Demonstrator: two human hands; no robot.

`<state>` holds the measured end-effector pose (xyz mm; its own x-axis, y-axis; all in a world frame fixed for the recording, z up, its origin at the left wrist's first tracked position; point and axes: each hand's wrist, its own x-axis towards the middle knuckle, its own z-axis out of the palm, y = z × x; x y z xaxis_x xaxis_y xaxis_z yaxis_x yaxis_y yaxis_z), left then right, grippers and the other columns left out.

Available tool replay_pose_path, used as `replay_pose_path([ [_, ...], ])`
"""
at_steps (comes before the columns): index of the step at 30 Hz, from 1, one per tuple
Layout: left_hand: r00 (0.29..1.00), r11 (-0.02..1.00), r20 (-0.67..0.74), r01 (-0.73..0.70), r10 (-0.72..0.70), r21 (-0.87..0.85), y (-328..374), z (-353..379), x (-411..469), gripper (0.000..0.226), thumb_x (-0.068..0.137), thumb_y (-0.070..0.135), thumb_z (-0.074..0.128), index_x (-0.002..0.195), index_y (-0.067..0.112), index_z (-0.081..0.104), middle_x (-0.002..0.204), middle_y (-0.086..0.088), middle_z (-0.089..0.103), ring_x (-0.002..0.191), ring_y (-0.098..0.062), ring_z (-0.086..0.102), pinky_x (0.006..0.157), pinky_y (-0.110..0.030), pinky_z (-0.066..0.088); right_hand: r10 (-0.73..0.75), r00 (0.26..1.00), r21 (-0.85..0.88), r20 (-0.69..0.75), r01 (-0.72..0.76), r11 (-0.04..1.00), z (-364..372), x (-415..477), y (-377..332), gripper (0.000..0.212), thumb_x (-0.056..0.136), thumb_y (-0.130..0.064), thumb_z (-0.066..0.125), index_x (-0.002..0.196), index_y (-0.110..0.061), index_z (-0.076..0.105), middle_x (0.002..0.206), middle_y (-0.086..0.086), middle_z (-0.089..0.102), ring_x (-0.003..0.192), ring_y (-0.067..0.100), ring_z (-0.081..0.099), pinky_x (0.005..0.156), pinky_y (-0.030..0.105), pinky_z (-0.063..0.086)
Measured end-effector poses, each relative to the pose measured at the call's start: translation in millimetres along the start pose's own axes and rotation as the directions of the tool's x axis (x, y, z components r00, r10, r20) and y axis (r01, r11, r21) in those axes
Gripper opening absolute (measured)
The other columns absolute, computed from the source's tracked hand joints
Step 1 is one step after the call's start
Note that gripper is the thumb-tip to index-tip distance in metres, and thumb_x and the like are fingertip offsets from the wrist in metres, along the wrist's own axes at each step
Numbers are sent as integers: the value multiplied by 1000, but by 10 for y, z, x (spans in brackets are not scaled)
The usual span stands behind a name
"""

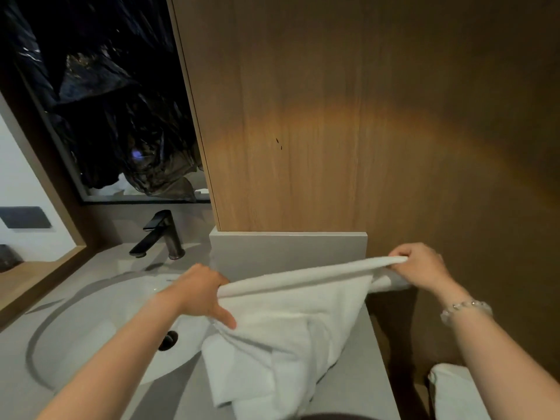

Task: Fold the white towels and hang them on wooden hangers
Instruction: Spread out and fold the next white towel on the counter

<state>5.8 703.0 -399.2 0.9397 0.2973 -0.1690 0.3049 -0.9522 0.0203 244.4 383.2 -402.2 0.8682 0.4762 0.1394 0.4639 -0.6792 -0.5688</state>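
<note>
A white towel (288, 334) is stretched between my two hands above the grey counter (357, 374). My left hand (198, 291) grips its top edge at the left, above the sink's right rim. My right hand (419, 263) pinches the other end of that edge, higher and to the right, past the counter's end. The towel's lower part hangs in loose folds and lies bunched on the counter. A second white towel (454, 395) shows at the lower right, partly behind my right forearm. No wooden hanger is in view.
A round grey sink (100, 334) with a dark drain lies at the left, a black faucet (160, 234) behind it. A mirror (100, 95) hangs above. A wood-panelled wall (363, 116) and a low grey backsplash (288, 247) stand straight ahead.
</note>
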Motion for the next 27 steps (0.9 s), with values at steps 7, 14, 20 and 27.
replay_pose_path([
  [7, 996, 998, 73, 57, -59, 19, 399, 221, 316, 34, 70, 49, 74, 81, 21, 57, 84, 4, 58, 84, -19, 54, 71, -27, 40, -133, 930, -164, -342, 80, 983, -634, 223, -474, 18, 94, -25, 55, 96, -21, 73, 102, 0, 68, 106, 24, 54, 99, 38, 25],
  [14, 962, 894, -65, 221, -266, -389, 172, 36, 538, 33, 83, 47, 61, 102, 20, 65, 101, -1, 66, 91, -18, 61, 72, -27, 44, -13, 893, -218, -451, -96, 971, -923, 303, -583, 18, 92, -28, 57, 84, -23, 72, 86, -2, 67, 85, 17, 49, 95, 38, 25],
  [20, 832, 878, -335, 324, -442, -353, 177, -710, 467, 23, 91, 32, 51, 101, 13, 60, 97, -7, 62, 87, -27, 61, 70, -34, 49, -14, 990, -644, -144, -83, 760, -618, 145, -1165, 42, 79, -38, 62, 117, -22, 58, 118, 1, 58, 115, 20, 48, 100, 41, 24],
  [27, 888, 973, -438, 41, -140, -229, 710, -1221, 134, 26, 81, 37, 66, 63, 23, 54, 67, 2, 64, 51, -14, 62, 50, -25, 48, -249, 967, -11, 55, 250, 968, 433, -56, -1984, 28, 89, -20, 57, 117, -17, 55, 119, 8, 62, 112, 29, 56, 80, 31, 44],
])
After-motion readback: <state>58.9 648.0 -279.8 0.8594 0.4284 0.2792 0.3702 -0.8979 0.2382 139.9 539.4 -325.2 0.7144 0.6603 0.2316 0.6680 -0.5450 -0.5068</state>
